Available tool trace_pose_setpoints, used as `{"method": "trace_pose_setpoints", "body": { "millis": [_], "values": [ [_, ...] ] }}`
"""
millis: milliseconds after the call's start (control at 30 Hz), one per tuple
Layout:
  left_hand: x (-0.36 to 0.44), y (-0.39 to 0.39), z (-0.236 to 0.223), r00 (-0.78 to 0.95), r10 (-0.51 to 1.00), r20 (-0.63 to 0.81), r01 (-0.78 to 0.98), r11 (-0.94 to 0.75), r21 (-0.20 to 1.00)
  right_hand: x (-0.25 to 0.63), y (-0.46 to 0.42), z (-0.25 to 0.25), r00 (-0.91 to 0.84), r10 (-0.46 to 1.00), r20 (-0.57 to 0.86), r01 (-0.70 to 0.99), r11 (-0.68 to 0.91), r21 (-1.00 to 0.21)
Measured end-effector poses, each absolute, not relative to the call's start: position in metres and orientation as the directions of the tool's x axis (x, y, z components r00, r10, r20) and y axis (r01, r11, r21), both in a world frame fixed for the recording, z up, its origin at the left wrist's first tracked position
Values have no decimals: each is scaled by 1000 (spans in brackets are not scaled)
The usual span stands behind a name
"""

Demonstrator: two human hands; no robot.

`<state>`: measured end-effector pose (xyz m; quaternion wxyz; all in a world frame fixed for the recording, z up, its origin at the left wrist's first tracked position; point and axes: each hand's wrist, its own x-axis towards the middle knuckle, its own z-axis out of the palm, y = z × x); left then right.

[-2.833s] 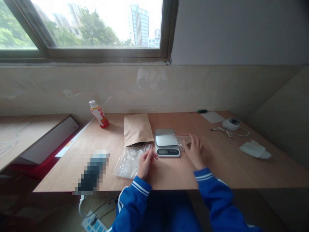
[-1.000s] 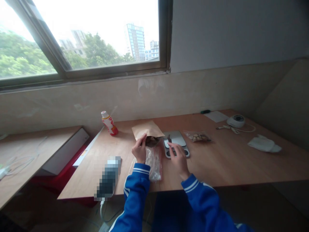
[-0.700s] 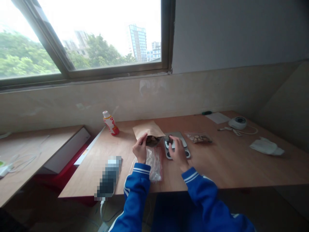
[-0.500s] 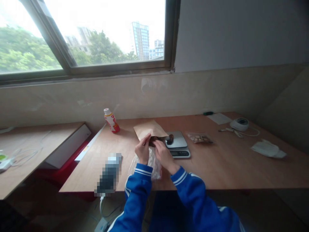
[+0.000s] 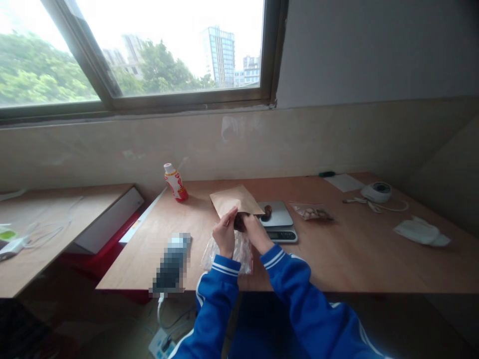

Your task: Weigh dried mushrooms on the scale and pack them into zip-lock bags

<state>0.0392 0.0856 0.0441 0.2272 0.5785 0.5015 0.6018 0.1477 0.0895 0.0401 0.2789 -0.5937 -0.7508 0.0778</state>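
Note:
A brown paper bag (image 5: pixel 234 198) is held above the table, its mouth turned toward me. My left hand (image 5: pixel 225 230) pinches the bag's near edge. My right hand (image 5: pixel 256 232) reaches into the mouth, so its fingers are hidden and I cannot see what they touch. Just right of the bag is a kitchen scale (image 5: pixel 280 215) with a shiny dark brown object (image 5: pixel 266 213) on its silver plate. Beneath my hands lies a clear plastic bag (image 5: pixel 245 257).
Further right lie a clear bag of light brown pieces (image 5: pixel 310 212), a white round device with a cable (image 5: pixel 376 192) and a crumpled white item (image 5: pixel 422 232). A red and white bottle (image 5: pixel 175 183) stands back left. A blurred-out phone (image 5: pixel 171 264) lies near the front edge (image 5: pixel 123 288).
My right hand has moved further into the paper bag's mouth, and its fingers have gone out of sight. My left hand keeps its hold on the edge. The view has shifted slightly.

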Motion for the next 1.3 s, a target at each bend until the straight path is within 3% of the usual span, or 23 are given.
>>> {"method": "trace_pose_setpoints", "body": {
  "millis": [200, 467, 733, 833, 933, 1067, 1200, 1300],
  "values": [
    [37, 85, 38, -222, 821, 526, 386, -421, 821, 150, 73, 28, -40, 871, 490, 836, 298, -461],
    [43, 87, 29, -220, 762, 609, 461, -469, 753, 155, 65, 20, 115, 779, 617, 684, 388, -617],
    [44, 95, 16, -256, 662, 704, 483, -544, 687, 170, 34, 34, 108, 691, 714, 639, 502, -582],
    [45, 97, 8, -294, 627, 721, 452, -574, 683, 195, 34, 28, 207, 616, 760, 699, 450, -556],
    [46, 97, 1, -309, 607, 732, 417, -605, 678, 224, 52, 16, 355, 583, 731, 728, 318, -607],
    [46, 96, -5, -278, 615, 738, 416, -615, 669, 251, 80, 2, 400, 694, 599, 705, 185, -685],
    [46, 95, -6, -281, 619, 734, 437, -598, 672, 248, 81, 3, 357, 638, 682, 791, 182, -584],
    [46, 96, -7, -277, 620, 734, 431, -603, 671, 223, 63, 11, 200, 626, 753, 826, 306, -474]
  ]
}}
